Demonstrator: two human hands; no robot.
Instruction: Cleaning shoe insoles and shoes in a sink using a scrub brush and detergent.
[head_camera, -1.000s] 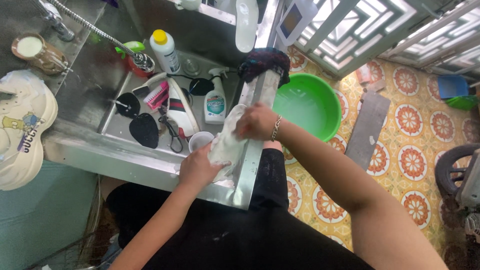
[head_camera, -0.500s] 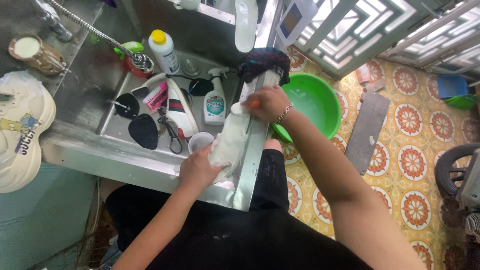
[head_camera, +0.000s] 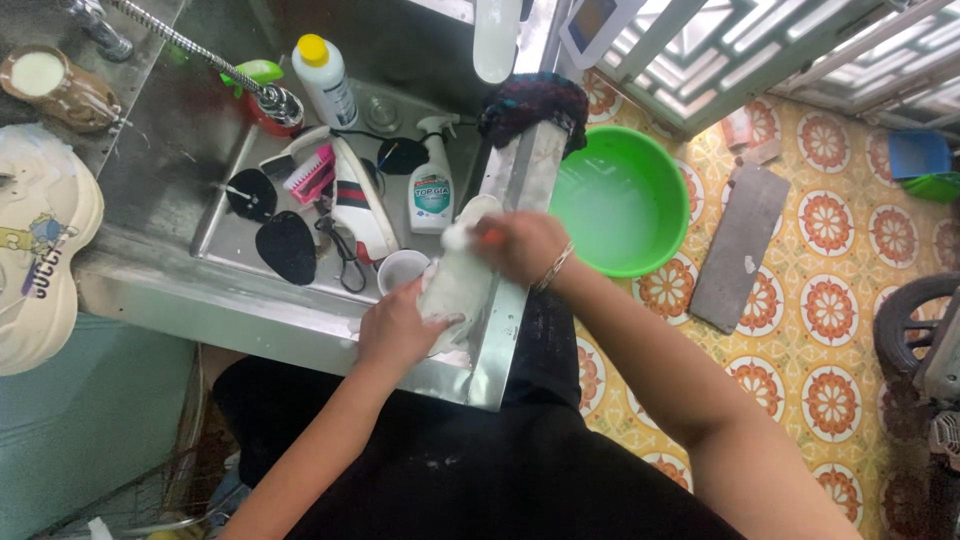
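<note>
Left hand (head_camera: 400, 325) is wrapping around the near end of a white shoe (head_camera: 458, 285), fingers curled and pressing it down on the steel sink rim (head_camera: 520, 190). Right hand (head_camera: 520, 245) is clamped shut on something small with a bit of orange showing, probably a brush, though I can't tell for sure, and it's sitting on the far end of the shoe. The shoe is lying along the rim's right edge, covered in foam.

My take: it's light but soapy, so it's going to be slippery, and the upper looks soft enough to squash, so gripping around the sole end seems like the safest hold.

Just left, down in the basin, there's a white cup (head_camera: 402, 268), a spray bottle (head_camera: 432, 190), another striped shoe (head_camera: 352, 205), a pink brush (head_camera: 310, 172) and dark insoles (head_camera: 286, 245). A dark cloth (head_camera: 532, 105) is draped over the rim's far end. Off right on the tiled floor, a green basin (head_camera: 620, 200) is sitting.
</note>
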